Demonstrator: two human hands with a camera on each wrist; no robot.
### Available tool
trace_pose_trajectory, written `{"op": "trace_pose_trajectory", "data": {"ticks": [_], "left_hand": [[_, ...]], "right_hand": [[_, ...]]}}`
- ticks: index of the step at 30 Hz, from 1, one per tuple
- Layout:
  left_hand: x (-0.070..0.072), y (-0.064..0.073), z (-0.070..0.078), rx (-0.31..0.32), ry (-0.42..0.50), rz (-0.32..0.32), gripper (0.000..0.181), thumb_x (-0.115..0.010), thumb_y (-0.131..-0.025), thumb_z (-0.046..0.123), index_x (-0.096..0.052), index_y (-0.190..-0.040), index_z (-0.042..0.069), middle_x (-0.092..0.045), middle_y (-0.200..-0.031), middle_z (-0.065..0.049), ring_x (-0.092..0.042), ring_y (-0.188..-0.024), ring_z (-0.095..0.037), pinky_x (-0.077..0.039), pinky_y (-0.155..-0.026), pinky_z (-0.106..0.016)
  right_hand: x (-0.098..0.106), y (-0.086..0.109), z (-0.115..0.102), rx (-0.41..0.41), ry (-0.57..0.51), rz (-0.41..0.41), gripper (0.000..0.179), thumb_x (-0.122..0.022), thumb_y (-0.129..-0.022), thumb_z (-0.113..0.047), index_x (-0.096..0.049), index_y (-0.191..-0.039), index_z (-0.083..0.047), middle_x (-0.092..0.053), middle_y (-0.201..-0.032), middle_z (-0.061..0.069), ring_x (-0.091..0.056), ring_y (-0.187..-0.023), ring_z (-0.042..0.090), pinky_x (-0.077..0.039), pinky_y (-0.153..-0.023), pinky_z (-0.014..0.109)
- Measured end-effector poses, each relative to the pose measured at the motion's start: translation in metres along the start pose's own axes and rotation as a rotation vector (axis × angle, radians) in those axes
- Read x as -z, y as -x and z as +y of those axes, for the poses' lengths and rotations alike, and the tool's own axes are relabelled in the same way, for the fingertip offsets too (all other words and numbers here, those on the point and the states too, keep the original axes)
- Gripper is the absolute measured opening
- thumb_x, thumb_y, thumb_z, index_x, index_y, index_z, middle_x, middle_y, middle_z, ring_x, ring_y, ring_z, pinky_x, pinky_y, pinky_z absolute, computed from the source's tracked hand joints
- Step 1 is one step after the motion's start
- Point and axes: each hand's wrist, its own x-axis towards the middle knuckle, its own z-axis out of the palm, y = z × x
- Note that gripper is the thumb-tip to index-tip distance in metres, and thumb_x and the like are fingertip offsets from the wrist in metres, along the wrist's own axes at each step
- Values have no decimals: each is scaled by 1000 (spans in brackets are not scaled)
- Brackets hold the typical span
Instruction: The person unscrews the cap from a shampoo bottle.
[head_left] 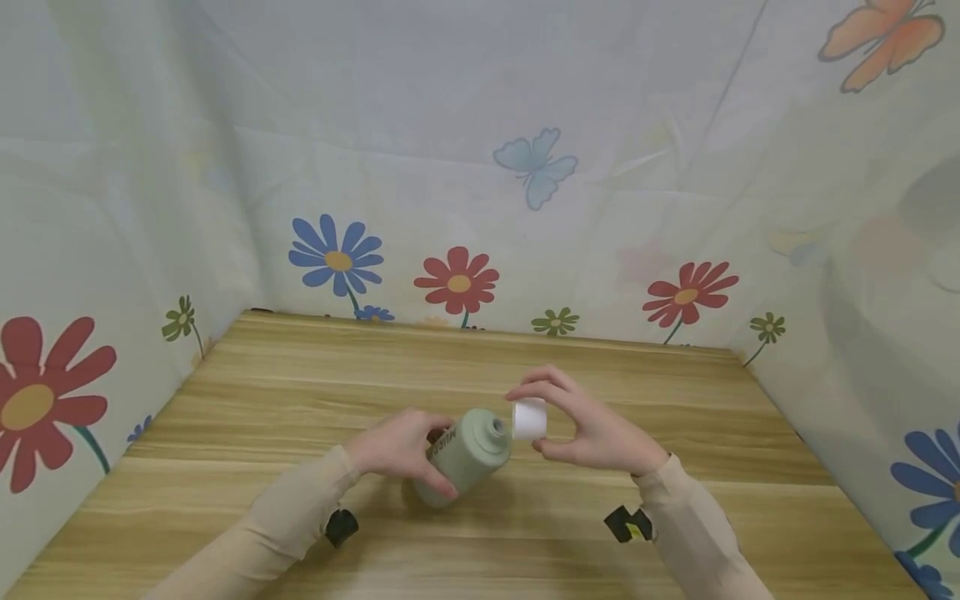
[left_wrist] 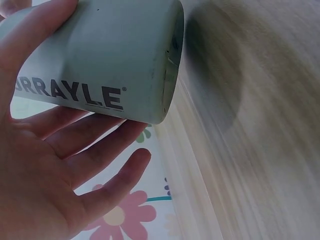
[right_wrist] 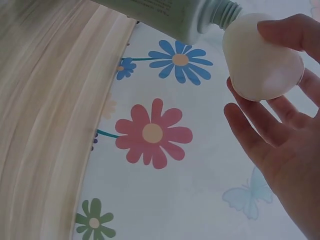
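Note:
A pale green bottle with dark lettering is tilted in the head view, its open neck pointing up and to the right. My left hand grips it round the body, thumb on the near side. In the left wrist view the base of the bottle is raised off the wood. Between thumb and fingers, my right hand pinches a white cap just to the right of the neck. The right wrist view shows the threaded neck bare, with the cap right at its mouth.
A wood-grain table lies under both hands. Behind it and at the sides hangs a white cloth printed with flowers and butterflies. Small black pieces sit at both wrists.

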Motion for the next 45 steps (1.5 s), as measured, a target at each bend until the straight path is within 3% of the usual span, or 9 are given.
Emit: {"op": "trace_pose_trajectory", "data": {"ticks": [8, 14, 23, 28, 35, 45], "left_hand": [[-2, 6, -2, 33, 36, 9, 70, -88, -63, 42, -62, -122, 13, -70, -112, -2, -65, -103, -16, -54, -89, -40], [-4, 10, -8, 44, 109, 18, 70, -88, -65, 40, -61, -124, 13, -69, -116, -2, -65, -106, -19, -53, -92, -44], [-7, 14, -14, 36, 152, 37, 67, -88, -65, 38, -61, -121, 13, -69, -114, -2, -64, -104, -19, -52, -93, -46], [-7, 16, -16, 7, 171, 47, 65, -87, -66, 36, -61, -120, 12, -69, -114, -2, -64, -106, -21, -52, -93, -47], [-8, 19, -19, 15, 178, 56, 66, -87, -68, 36, -59, -123, 12, -68, -117, -2, -63, -108, -22, -53, -91, -47], [-10, 25, -25, 11, 233, 72, 73, -87, -69, 35, -54, -131, 15, -64, -125, -2, -61, -113, -24, -49, -98, -49]], "right_hand": [[-11, 15, 17, 13, -85, 99, 57, -80, -77, -12, -57, -130, -14, -63, -124, -1, -57, -109, 9, -51, -93, 28], [-19, 28, 28, -19, -109, 124, 54, -80, -78, -13, -58, -127, -9, -64, -122, 6, -59, -104, 8, -52, -90, 30], [-37, 39, 39, -157, -148, 109, 55, -80, -76, -10, -56, -125, -9, -65, -121, 6, -62, -106, 14, -52, -94, 41], [-49, 42, 46, -159, -139, 84, 53, -81, -74, -7, -56, -122, -8, -65, -118, 7, -62, -106, 17, -52, -93, 38], [-61, 47, 49, -188, -147, 26, 52, -82, -75, -11, -56, -120, -7, -64, -118, 8, -60, -110, 20, -52, -93, 38], [-66, 52, 51, -244, -202, -26, 60, -79, -76, -9, -49, -127, 1, -60, -125, 17, -60, -113, 31, -51, -97, 45]]}}
